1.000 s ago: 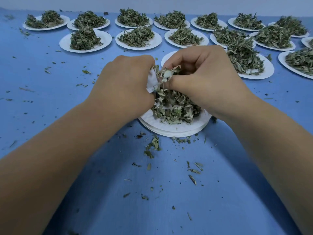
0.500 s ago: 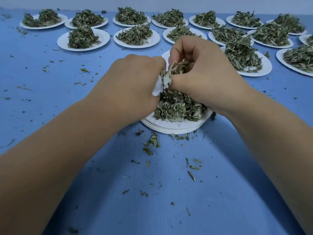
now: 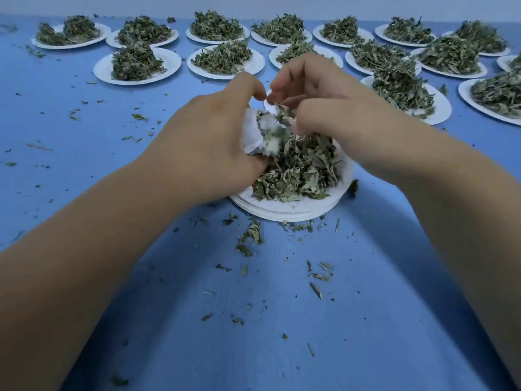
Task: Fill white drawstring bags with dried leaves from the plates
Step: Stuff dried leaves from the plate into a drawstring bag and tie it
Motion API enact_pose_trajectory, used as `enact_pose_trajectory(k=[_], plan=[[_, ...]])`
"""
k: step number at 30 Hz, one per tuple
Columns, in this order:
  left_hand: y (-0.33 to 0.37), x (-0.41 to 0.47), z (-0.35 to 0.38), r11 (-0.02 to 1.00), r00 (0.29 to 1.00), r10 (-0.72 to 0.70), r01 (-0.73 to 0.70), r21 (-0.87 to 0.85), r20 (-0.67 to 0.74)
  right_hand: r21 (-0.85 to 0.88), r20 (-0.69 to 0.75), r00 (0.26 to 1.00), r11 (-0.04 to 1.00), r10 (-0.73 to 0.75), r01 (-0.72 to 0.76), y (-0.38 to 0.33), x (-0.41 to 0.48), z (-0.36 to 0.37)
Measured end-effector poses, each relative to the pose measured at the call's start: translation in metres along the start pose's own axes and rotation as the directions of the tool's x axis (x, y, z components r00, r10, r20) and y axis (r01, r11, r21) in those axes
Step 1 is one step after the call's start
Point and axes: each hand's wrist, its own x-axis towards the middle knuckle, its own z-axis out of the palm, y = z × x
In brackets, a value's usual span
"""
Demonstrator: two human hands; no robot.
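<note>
The blue table (image 3: 84, 179) filled the view. Two rows of white plates (image 3: 105, 71) ran along its far edge and toward the far right corner, each heaped with dried leaves (image 3: 135, 62). Near the middle of the surface stood a stack of plates (image 3: 293, 211) bearing a leaf pile (image 3: 303, 172). Both hands met just above this pile. The left hand (image 3: 208, 142) had its fingers curled round a white drawstring bag (image 3: 251, 134), holding it with the mouth turned to the right. The right hand (image 3: 332, 108) had its fingers bent, thumb and fingertips pinching a tuft of leaves (image 3: 282, 112) at the bag's mouth. Loose leaf bits (image 3: 251, 238) lay scattered on the surface from the stack toward the near edge.
</note>
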Motion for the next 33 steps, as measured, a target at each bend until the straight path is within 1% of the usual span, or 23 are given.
enact_pose_trajectory(k=[2, 3, 6, 8, 13, 15, 18, 21, 23, 27, 30, 33], plan=[[-0.003, -0.001, -0.001, 0.998, 0.999, -0.046, 0.047, -0.032, 0.024, -0.095, 0.045, 0.999, 0.995, 0.02, -0.016, 0.001, -0.005, -0.013], [-0.004, -0.002, -0.002, 0.997, 0.997, -0.067, 0.068, -0.04, 0.029, -0.177, 0.087, 0.996, 0.984, 0.031, -0.015, 0.001, -0.008, -0.019], [-0.006, -0.002, -0.005, 0.994, 0.997, -0.073, 0.075, -0.074, 0.033, -0.426, 0.221, 0.971, 0.905, 0.096, 0.008, 0.0, -0.016, -0.025], [-0.007, -0.002, -0.005, 0.995, 0.997, -0.068, 0.071, -0.067, 0.043, -0.456, 0.249, 0.964, 0.889, 0.094, 0.031, 0.0, -0.018, -0.025], [-0.008, -0.004, -0.001, 0.999, 0.999, -0.044, 0.044, -0.007, 0.018, -0.46, 0.11, 0.993, 0.885, -0.029, 0.077, -0.002, -0.016, -0.025], [-0.007, -0.004, 0.0, 0.999, 1.0, -0.031, 0.031, 0.039, 0.005, -0.393, 0.046, 0.997, 0.916, -0.068, 0.08, -0.002, -0.015, -0.027], [-0.006, -0.004, -0.001, 0.993, 1.0, -0.008, 0.009, 0.116, -0.009, -0.282, -0.097, 0.982, 0.951, -0.159, 0.126, -0.002, -0.014, -0.028], [-0.002, -0.004, 0.0, 0.989, 0.999, -0.003, 0.01, 0.147, -0.047, -0.253, -0.161, 0.961, 0.951, -0.223, 0.179, -0.007, -0.014, -0.018], [0.003, -0.004, 0.0, 0.992, 0.996, 0.001, 0.01, 0.126, -0.086, -0.276, -0.179, 0.957, 0.945, -0.227, 0.173, -0.007, -0.013, -0.008], [0.001, -0.004, 0.0, 0.993, 0.993, -0.001, 0.014, 0.117, -0.115, -0.306, -0.296, 0.933, 0.946, -0.205, 0.111, -0.006, -0.01, 0.012], [0.001, -0.003, 0.001, 0.988, 0.992, 0.029, -0.009, 0.157, -0.122, -0.302, -0.337, 0.924, 0.95, -0.183, 0.078, -0.009, -0.01, 0.02], [0.005, -0.003, 0.003, 0.976, 0.989, 0.081, -0.053, 0.213, -0.125, -0.354, -0.374, 0.909, 0.934, -0.183, 0.043, -0.009, -0.01, 0.021]])
